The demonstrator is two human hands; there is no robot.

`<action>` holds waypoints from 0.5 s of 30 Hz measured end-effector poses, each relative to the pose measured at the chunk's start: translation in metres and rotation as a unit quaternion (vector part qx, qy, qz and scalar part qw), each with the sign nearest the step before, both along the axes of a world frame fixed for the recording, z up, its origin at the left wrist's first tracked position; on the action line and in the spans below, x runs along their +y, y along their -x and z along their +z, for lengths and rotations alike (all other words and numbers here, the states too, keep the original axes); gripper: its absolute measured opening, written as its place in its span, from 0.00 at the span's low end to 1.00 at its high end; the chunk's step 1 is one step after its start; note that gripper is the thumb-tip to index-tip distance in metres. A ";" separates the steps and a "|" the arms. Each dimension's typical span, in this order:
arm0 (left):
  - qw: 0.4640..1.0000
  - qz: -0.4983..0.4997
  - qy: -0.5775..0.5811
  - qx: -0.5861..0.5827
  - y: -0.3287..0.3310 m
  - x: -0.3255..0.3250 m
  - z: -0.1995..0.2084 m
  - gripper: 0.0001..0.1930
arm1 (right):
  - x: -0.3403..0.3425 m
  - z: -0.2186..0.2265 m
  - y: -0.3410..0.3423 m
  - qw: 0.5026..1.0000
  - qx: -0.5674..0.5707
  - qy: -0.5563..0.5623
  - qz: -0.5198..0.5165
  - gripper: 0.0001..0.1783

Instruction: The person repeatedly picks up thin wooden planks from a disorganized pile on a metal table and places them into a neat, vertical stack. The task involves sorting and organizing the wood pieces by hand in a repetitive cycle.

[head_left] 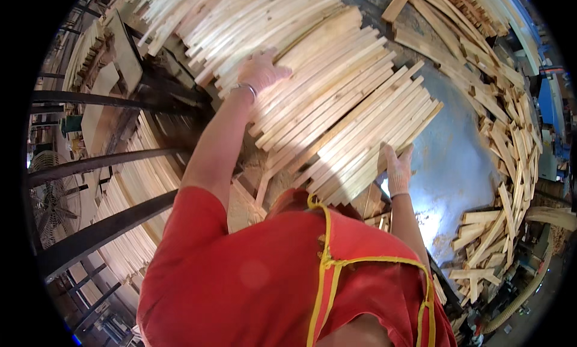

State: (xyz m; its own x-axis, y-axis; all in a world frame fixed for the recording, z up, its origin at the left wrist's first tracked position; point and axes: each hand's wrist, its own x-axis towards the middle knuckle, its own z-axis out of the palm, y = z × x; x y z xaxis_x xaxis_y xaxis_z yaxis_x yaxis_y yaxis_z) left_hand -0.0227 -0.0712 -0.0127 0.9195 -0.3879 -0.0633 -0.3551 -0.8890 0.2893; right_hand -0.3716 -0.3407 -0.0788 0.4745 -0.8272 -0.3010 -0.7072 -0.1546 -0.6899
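Long pale wooden strips (348,109) lie side by side in a wide, slanted layer in front of me. My left hand (262,73) rests on top of them toward the far left, fingers spread, with a light band at its wrist. At the near right edge of the layer is my right hand (398,167), which seems to wear a thin pale glove. Its thumb and fingers are apart, with the thumb side against the outermost strips. A narrow dark gap runs between two groups of strips near the middle.
A smooth grey metal surface (451,167) extends to the right of the strips. Loose offcuts (511,149) pile along its right side. Dark metal bars (108,173) stand at left, with more stacked strips (129,239) behind them and a fan (54,194) farther left.
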 end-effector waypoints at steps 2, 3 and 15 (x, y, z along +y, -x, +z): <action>0.983 0.014 0.010 0.184 0.009 -0.003 0.002 0.47 | 0.000 0.002 -0.011 0.998 0.059 0.012 0.004 0.70; 0.989 -0.003 -0.056 0.138 0.020 -0.008 0.003 0.47 | 0.000 0.001 -0.016 0.997 0.075 -0.017 -0.006 0.70; 0.991 -0.069 0.006 -0.116 -0.025 0.000 -0.012 0.43 | -0.019 -0.016 0.022 0.991 0.009 -0.030 0.132 0.67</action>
State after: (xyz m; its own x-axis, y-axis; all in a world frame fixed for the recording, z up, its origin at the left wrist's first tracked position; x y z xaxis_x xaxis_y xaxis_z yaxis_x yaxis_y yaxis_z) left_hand 0.0028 -0.0715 -0.0251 0.8470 -0.5103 0.1488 -0.5311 -0.8241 0.1968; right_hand -0.3935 -0.3593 -0.0949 0.6663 -0.6553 -0.3558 -0.6598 -0.2959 -0.6907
